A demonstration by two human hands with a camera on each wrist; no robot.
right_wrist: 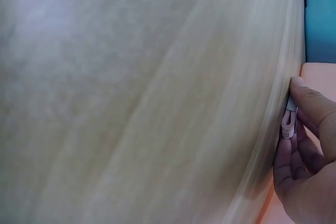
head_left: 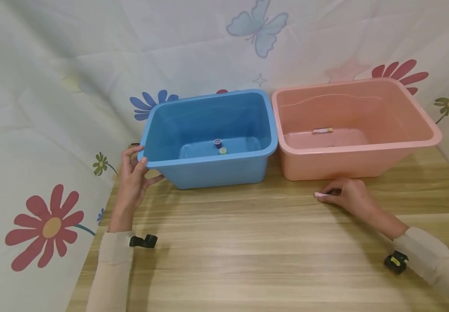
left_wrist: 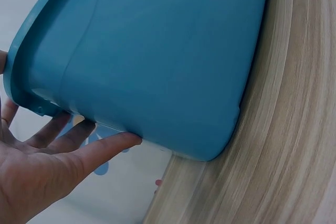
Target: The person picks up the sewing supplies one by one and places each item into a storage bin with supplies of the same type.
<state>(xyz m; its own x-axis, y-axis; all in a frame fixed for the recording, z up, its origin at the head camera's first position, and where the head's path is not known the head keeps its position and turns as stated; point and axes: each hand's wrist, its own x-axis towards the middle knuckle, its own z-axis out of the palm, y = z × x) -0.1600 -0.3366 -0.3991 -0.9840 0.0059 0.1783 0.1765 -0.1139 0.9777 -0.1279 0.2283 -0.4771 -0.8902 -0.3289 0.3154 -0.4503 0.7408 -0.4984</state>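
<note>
My left hand (head_left: pixel 132 180) grips the front left corner of a blue plastic tub (head_left: pixel 208 173). Its thumb and a finger lie at the rim, and in the left wrist view other fingers (left_wrist: pixel 107 148) extend under the rim along the outer wall. In front of a pink tub (head_left: pixel 325 167), my right hand (head_left: pixel 350 197) pinches a small pale pink and white object (head_left: pixel 321 195) between thumb and fingers, low over the table. Seen from the right wrist, this small object (right_wrist: pixel 288 124) has a looped, ribbed end; its kind cannot be made out.
Inside the blue tub stand a small purple cylinder (head_left: pixel 218 143) and a pale green one (head_left: pixel 222 151). A small white and pink stick-like item (head_left: pixel 322 130) lies in the pink tub. Both tubs stand side by side on a wooden table (head_left: pixel 224 251), before a flower-printed cloth (head_left: pixel 208 52).
</note>
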